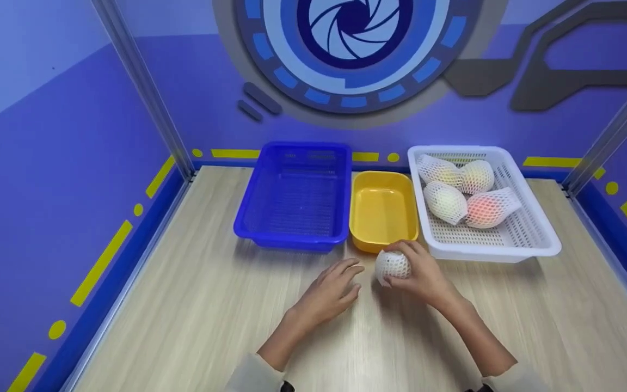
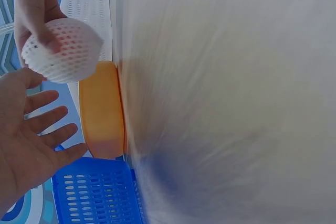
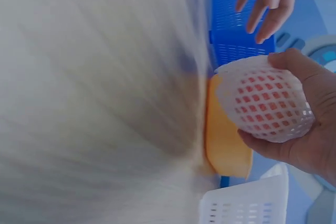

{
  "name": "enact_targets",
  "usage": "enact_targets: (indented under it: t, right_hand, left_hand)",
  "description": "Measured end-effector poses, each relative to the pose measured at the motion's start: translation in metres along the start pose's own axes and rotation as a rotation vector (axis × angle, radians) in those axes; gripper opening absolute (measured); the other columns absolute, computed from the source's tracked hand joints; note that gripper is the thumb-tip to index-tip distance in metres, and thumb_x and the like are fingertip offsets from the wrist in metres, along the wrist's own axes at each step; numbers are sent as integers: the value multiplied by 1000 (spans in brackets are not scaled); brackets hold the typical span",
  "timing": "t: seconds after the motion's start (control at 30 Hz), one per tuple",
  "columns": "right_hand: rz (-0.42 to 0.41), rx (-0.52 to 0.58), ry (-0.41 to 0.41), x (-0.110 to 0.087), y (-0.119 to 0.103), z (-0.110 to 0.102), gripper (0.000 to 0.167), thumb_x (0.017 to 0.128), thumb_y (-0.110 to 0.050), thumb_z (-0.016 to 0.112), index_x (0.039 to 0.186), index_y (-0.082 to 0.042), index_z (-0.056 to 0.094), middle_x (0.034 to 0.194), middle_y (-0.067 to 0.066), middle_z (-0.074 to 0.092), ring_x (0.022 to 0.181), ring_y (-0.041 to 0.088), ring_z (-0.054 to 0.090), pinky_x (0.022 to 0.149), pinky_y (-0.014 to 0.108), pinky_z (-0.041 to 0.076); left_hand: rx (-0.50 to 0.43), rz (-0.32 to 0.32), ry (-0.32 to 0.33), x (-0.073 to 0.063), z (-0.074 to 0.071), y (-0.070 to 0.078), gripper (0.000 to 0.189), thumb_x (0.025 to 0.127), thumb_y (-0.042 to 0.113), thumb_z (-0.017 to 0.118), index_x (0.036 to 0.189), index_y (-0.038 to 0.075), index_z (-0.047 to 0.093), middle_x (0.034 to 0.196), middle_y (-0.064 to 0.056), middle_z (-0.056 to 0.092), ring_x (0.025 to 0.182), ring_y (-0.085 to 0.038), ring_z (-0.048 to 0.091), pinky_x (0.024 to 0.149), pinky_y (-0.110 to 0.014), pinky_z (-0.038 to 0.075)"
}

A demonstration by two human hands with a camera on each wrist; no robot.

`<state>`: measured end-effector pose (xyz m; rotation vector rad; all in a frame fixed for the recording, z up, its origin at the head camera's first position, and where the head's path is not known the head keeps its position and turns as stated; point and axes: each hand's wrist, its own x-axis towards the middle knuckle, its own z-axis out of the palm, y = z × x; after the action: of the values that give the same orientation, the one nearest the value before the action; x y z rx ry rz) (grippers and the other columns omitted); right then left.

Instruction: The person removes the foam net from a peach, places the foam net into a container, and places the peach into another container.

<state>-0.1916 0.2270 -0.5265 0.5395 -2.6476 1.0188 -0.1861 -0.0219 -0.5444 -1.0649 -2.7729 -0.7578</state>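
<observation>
My right hand point(image 1: 423, 275) grips a round fruit in a white foam net point(image 1: 392, 267), above the table in front of the yellow bin. Through the mesh, the right wrist view shows reddish skin on this netted fruit point(image 3: 265, 100); its exact kind is hidden by the net. Thumb and fingers wrap around its sides. My left hand point(image 1: 329, 291) is beside it on the left, fingers spread and apart from the fruit. In the left wrist view the left hand's palm point(image 2: 21, 145) shows with nothing in it.
At the back stand a blue basket point(image 1: 292, 243) on the left, a small yellow bin point(image 1: 384, 244) in the middle and a white basket point(image 1: 487, 251) on the right. Several netted fruits point(image 1: 444, 202) lie in the white basket. Blue walls point(image 1: 183, 98) enclose the wooden table point(image 1: 183, 305).
</observation>
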Motion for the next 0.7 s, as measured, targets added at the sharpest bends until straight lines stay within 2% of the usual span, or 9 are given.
enact_targets:
  t: [0.13,0.33,0.5,0.7]
  right_hand:
    - [80,71,49,1,-7,-6,55,72,-16,91,121,-11,65,118,11,64,105,29,62,84,49,55]
    - [252,270,23,2,-18,-14,58,78,-21,89,129,-11,62,126,14,64,108,29,61,88,41,51]
    - [372,469,5,1,-26,-18,62,83,-20,86,136,-9,57,130,17,61,110,29,58,89,36,50]
    - [451,678,-24,1,-31,-20,61,88,-23,81,141,-14,51,130,18,56,108,28,58,84,37,55]
  left_hand:
    - [-28,0,29,1,2,0,36,104,20,55,138,10,60,145,-7,56,137,-21,50,114,-38,42]
    - [-134,-15,81,3,1,2,32,102,14,57,133,9,64,139,-4,60,132,-20,55,111,-35,45]
    - [-239,1,169,6,4,1,26,100,6,59,125,5,67,130,-7,66,125,-21,61,108,-33,47]
    - [-457,-11,331,7,6,0,21,98,0,63,116,3,73,117,-8,72,112,-19,68,99,-29,54]
